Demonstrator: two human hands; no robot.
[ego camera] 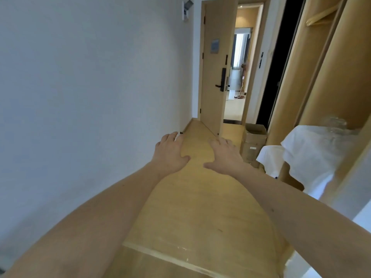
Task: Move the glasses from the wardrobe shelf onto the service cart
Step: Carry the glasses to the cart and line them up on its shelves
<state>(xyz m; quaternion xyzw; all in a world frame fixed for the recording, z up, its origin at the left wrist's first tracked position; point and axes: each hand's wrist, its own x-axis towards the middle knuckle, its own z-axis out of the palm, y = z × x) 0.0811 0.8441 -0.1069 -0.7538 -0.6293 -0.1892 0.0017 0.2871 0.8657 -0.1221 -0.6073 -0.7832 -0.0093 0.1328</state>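
Mostly the view is filled by a long white wall [90, 87] on the left and a light wooden floor [200, 207] that runs down a narrow hallway. At the far end a wooden door [214, 67] stands open, with a dark handle on it, and another room is visible behind it. On the right side stands the wardrobe [325, 77] with tall wooden panels, and a wooden hanger is seen near its top. Lower on the right a white cloth [313, 155] covers a surface, and the glasses [334, 123] stand on it, clear and blurred, so their number cannot be told. A cardboard box [254, 141] sits on the floor near the doorway. Both arms reach forward over the floor. The left hand [170, 151] and the right hand [224, 155] are spread with relaxed fingers, palms down, and hold nothing.
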